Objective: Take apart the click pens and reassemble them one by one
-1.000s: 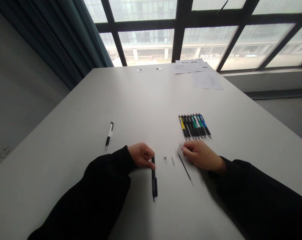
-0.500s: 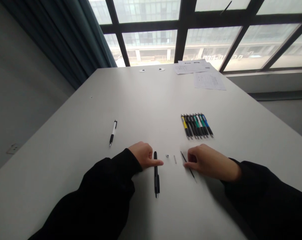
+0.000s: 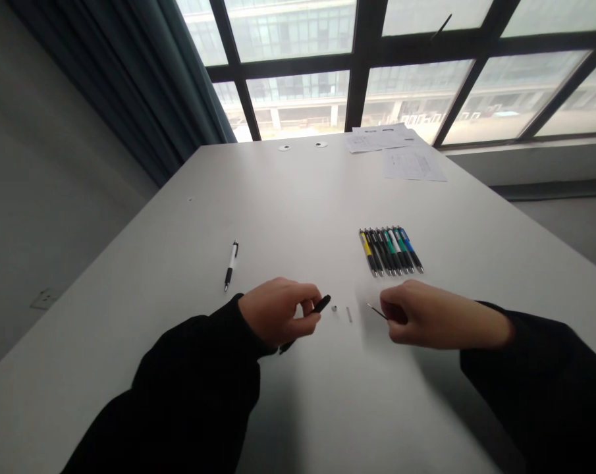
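Observation:
My left hand (image 3: 278,313) is closed round a black pen barrel (image 3: 321,305), lifted off the white table (image 3: 288,210) and angled up to the right. My right hand (image 3: 421,315) pinches a thin black refill (image 3: 377,311), whose tip sticks out to the left. Between the two hands a small grey tip piece (image 3: 334,307) and a short spring (image 3: 349,315) lie on the table.
A row of several pens (image 3: 390,251) with yellow, black, green, white and blue bodies lies beyond my right hand. A single white-and-black pen (image 3: 231,265) lies to the left. Paper sheets (image 3: 411,163) rest at the far edge by the window.
My left hand has picked the black barrel up from the table. My right hand has closed on the thin refill and lifted it.

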Demonstrator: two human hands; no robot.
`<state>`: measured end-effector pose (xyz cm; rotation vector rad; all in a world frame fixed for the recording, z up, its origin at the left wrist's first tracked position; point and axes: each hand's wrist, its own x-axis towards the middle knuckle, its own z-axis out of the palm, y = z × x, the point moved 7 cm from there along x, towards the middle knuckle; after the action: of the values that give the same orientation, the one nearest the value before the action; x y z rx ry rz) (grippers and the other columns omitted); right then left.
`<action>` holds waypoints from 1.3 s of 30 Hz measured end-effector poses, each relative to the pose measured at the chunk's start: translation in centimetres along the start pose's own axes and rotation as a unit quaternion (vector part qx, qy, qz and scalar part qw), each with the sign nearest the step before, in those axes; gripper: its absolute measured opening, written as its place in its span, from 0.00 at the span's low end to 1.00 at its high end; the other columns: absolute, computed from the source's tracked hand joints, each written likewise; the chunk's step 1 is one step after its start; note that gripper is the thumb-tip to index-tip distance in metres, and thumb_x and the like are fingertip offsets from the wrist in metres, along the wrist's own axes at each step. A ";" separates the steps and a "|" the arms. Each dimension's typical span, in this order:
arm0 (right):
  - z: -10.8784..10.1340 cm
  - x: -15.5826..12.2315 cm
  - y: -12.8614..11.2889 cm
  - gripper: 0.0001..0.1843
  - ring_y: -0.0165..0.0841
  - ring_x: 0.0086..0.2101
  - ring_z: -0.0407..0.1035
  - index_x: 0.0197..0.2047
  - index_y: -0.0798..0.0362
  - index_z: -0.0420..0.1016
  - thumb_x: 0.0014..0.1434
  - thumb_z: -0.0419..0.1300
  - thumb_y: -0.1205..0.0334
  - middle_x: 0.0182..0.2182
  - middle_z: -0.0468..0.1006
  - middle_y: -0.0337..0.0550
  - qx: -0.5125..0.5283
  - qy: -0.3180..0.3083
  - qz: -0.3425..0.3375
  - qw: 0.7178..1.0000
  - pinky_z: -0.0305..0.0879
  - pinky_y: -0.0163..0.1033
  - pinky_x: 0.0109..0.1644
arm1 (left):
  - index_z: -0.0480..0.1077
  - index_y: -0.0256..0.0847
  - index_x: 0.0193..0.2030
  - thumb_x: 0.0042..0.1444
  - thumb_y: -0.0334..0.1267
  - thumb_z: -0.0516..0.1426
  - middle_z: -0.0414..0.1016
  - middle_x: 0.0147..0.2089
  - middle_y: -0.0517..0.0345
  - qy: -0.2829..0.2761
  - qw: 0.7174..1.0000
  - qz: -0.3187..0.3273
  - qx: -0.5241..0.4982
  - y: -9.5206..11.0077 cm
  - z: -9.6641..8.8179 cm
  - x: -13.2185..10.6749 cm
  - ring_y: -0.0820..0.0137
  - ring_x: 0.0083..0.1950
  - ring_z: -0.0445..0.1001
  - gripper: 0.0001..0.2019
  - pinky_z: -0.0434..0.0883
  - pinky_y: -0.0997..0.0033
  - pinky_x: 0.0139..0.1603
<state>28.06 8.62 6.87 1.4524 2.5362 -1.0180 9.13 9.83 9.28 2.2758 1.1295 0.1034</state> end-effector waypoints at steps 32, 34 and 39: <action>-6.2 -3.7 -9.1 0.06 0.31 0.30 0.72 0.42 0.50 0.76 0.60 0.64 0.63 0.31 0.79 0.42 0.214 0.226 -0.203 0.928 0.71 0.36 0.34 | 0.74 0.39 0.47 0.65 0.36 0.53 0.76 0.36 0.55 0.128 0.975 0.167 -0.071 6.2 -3.5 -4.3 0.74 0.31 0.72 0.10 0.71 0.76 0.37; -6.1 -3.6 -8.9 0.08 0.32 0.32 0.73 0.44 0.51 0.76 0.60 0.64 0.62 0.32 0.79 0.42 0.232 0.214 -0.204 0.927 0.71 0.35 0.35 | 0.73 0.39 0.47 0.65 0.36 0.53 0.76 0.36 0.56 0.122 0.977 0.162 -0.069 6.4 -3.6 -4.3 0.75 0.31 0.71 0.09 0.70 0.76 0.37; -6.6 -3.8 -8.7 0.04 0.28 0.25 0.68 0.38 0.52 0.76 0.63 0.62 0.61 0.26 0.76 0.40 0.245 0.225 -0.190 0.924 0.66 0.32 0.27 | 0.73 0.39 0.48 0.65 0.36 0.54 0.76 0.37 0.56 0.118 0.979 0.155 -0.055 6.4 -3.6 -4.4 0.75 0.32 0.72 0.09 0.70 0.76 0.38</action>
<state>25.12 6.44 17.84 1.4596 3.1431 -1.6456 9.74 5.21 16.48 2.3653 0.8468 0.5581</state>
